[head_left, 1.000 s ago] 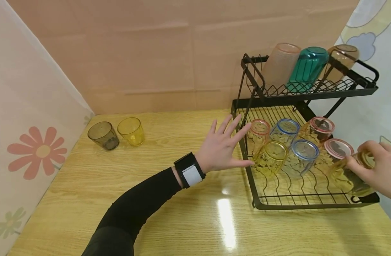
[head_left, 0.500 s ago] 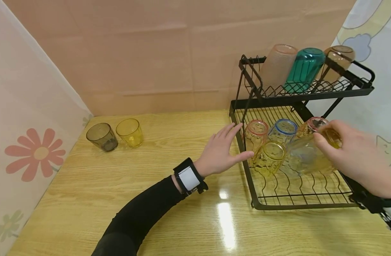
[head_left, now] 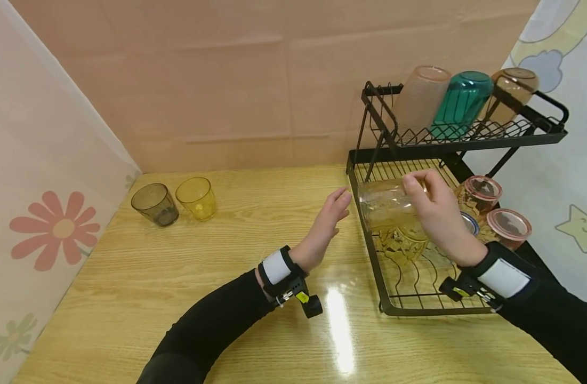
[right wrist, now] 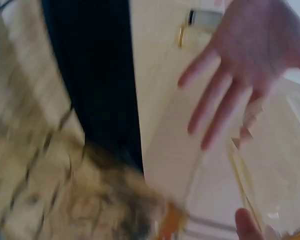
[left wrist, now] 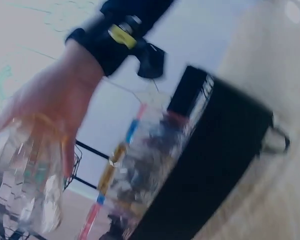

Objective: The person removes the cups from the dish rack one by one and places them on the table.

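Observation:
My right hand point(head_left: 439, 213) grips a pale yellow drinking glass point(head_left: 386, 200) by its base end, above the lower tier of a black dish rack point(head_left: 437, 311). The glass lies sideways in the air, its mouth towards my left hand point(head_left: 322, 226). That hand is held just left of the rack, fingers extended, touching nothing. Under the held glass a yellow glass point(head_left: 403, 248) stands upside down. Beside it are a partly hidden blue-rimmed glass point(head_left: 469, 224) and two red-rimmed glasses point(head_left: 509, 224). The left wrist view shows the held glass point(left wrist: 30, 175) blurred.
On the rack's upper shelf, a pinkish clear glass point(head_left: 420, 101), a teal glass point(head_left: 463, 101) and an amber glass point(head_left: 514, 93) stand inverted. A grey-brown glass point(head_left: 159, 205) and a yellow glass point(head_left: 197, 200) stand upright at the wooden table's back left.
My right hand has carried the glass leftwards from the rack's right side, turning it sideways. My left hand has drawn slightly back and turned its palm towards the rack.

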`<action>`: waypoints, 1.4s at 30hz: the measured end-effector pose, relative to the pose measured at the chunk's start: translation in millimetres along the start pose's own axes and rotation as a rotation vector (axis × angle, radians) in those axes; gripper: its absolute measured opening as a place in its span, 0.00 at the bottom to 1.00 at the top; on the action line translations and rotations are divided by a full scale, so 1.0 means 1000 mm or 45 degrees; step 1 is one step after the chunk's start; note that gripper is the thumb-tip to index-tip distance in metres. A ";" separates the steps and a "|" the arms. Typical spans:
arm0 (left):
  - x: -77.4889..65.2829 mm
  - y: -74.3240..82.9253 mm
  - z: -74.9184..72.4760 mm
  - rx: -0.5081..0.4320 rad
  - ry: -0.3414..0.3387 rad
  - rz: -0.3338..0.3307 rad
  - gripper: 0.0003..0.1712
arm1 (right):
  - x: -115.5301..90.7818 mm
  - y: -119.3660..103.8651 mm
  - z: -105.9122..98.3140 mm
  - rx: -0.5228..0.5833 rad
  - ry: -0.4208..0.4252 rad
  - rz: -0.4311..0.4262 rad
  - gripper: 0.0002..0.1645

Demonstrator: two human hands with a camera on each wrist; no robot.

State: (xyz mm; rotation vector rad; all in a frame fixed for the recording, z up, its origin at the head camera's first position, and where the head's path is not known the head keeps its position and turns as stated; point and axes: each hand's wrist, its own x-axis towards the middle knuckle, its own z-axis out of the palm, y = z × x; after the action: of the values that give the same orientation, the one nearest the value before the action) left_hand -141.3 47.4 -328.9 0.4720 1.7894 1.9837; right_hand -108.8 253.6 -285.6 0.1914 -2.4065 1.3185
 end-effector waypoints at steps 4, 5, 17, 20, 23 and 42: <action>-0.004 0.005 0.003 -0.191 0.043 -0.076 0.44 | 0.003 -0.005 0.020 0.127 0.017 0.043 0.23; -0.005 0.006 0.004 -0.231 0.062 -0.096 0.44 | 0.004 -0.006 0.024 0.158 0.023 0.050 0.22; -0.006 0.018 0.002 -0.555 0.323 -0.106 0.44 | 0.008 -0.017 0.069 0.458 0.009 0.001 0.14; -0.005 0.020 0.001 -0.607 0.397 -0.085 0.43 | 0.009 -0.020 0.078 0.469 -0.017 0.014 0.18; -0.004 0.021 -0.004 -0.657 0.470 -0.047 0.37 | 0.010 -0.024 0.086 0.469 -0.053 0.054 0.21; -0.011 -0.002 -0.095 -0.240 0.601 -0.062 0.34 | 0.009 -0.041 0.081 -0.568 -0.754 -0.154 0.46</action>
State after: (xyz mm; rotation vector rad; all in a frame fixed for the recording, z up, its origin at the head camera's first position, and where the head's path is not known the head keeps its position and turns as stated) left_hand -180.5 -38.8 -340.9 -0.1121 1.8173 2.3396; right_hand -126.6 163.8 -289.3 0.6631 -3.0418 0.7006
